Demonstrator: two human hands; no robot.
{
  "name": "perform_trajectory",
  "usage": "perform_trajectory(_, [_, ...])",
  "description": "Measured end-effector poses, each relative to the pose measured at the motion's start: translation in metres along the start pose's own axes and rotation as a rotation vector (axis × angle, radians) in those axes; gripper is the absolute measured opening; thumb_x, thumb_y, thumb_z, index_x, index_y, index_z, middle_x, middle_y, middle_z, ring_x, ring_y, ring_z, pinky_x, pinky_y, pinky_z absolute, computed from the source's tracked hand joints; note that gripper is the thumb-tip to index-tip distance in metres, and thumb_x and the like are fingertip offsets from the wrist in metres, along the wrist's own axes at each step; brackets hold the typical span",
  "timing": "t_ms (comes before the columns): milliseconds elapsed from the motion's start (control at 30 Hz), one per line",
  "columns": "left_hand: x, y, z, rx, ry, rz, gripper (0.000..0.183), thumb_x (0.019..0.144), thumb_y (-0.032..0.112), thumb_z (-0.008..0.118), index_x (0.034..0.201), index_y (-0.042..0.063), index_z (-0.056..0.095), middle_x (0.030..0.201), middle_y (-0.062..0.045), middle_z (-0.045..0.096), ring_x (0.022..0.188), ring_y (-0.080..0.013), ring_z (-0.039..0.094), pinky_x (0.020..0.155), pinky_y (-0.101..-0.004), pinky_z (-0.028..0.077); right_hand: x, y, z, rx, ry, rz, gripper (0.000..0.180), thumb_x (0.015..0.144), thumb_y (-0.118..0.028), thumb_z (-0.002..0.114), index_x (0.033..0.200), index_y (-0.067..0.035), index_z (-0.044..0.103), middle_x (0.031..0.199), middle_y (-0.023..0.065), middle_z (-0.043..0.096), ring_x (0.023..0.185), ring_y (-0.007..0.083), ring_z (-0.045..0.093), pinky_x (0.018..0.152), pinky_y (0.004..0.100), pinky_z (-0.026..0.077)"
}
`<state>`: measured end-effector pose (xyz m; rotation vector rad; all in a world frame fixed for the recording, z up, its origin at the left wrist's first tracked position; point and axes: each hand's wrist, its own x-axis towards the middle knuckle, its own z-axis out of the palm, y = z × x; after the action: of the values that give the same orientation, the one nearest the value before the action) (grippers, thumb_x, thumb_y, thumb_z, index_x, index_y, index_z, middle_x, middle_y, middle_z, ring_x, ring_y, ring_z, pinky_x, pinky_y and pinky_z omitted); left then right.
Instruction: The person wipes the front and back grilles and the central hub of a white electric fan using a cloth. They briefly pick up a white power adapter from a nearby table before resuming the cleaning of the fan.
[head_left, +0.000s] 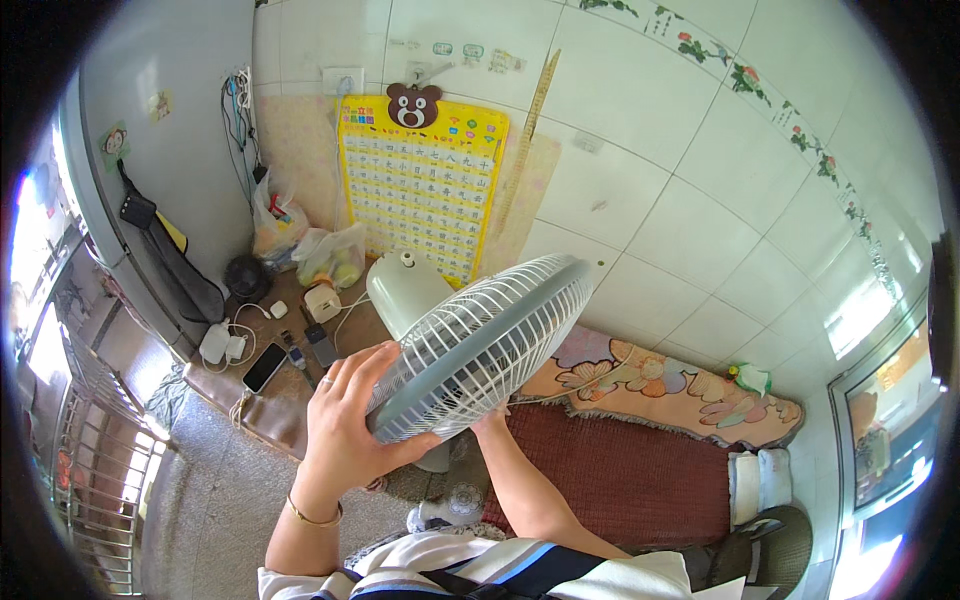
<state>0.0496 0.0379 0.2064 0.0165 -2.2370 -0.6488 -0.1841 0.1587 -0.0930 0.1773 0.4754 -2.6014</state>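
Observation:
Before me is an electric fan (480, 352) with a white wire guard, a grey rim band and a pale motor housing (409, 289). Its head is tilted, so the guard shows nearly edge-on. My left hand (352, 420) grips the rim on the near left side, thumb beneath and fingers over the top. From the right, my right hand (491, 421) holds the guard's lower side; most of its fingers are hidden behind the wires. Part of the fan's pale stand (433, 456) shows below the guard.
A brown padded surface (277, 416) holds a smartphone (265, 367), chargers, cables and a small black fan (247, 277). Plastic bags (330, 255) stand near the wall. A red mat (600, 472) and a floral cloth (660, 379) lie to the right. A metal rail (94, 465) stands at left.

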Motion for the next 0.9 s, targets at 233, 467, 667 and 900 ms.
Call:
perform_trajectory(233, [0.0, 0.005, 0.005, 0.039, 0.029, -0.004, 0.081, 0.064, 0.04, 0.085, 0.13, 0.004, 0.055, 0.122, -0.014, 0.064, 0.105, -0.0328, 0.062, 0.089, -0.0437, 0.05, -0.029, -0.003, 0.028, -0.322, -0.07, -0.243, 0.027, 0.104, -0.024, 0.047, 0.12, -0.007, 0.061, 0.105, 0.0036, 0.065, 0.084, 0.0155, 0.064, 0.068, 0.0286, 0.052])
perform_trajectory(467, [-0.003, 0.012, 0.009, 0.064, 0.041, -0.038, 0.082, 0.067, 0.044, 0.084, 0.132, 0.003, 0.053, 0.125, -0.013, 0.062, 0.105, -0.0329, 0.061, 0.087, -0.0447, 0.048, -0.08, -0.055, 0.124, -1.182, -0.295, -0.744, 0.033, 0.094, -0.027, 0.055, 0.12, -0.007, 0.057, 0.104, 0.0056, 0.063, 0.087, 0.0176, 0.061, 0.072, 0.032, 0.05])
perform_trajectory(667, [-0.007, 0.018, 0.006, 0.056, -0.006, -0.047, 0.091, 0.065, 0.042, 0.085, 0.137, 0.001, 0.05, 0.126, -0.018, 0.06, 0.111, -0.037, 0.059, 0.097, -0.0459, 0.046, -0.136, -0.092, 0.254, -2.2, -0.593, -1.338, 0.042, 0.086, -0.029, 0.062, 0.12, -0.006, 0.054, 0.103, 0.0073, 0.061, 0.09, 0.0194, 0.059, 0.076, 0.035, 0.048])
perform_trajectory(900, [-0.015, 0.01, 0.003, -0.008, -0.017, -0.062, 0.094, 0.062, 0.033, 0.085, 0.143, 0.007, 0.046, 0.132, -0.014, 0.058, 0.114, -0.0335, 0.058, 0.095, -0.0462, 0.045, -0.141, -0.087, 0.279, -2.143, -0.59, -1.359, 0.039, 0.066, -0.017, 0.068, 0.102, -0.008, 0.058, 0.086, 0.0084, 0.061, 0.078, 0.0271, 0.058, 0.069, 0.0418, 0.047])
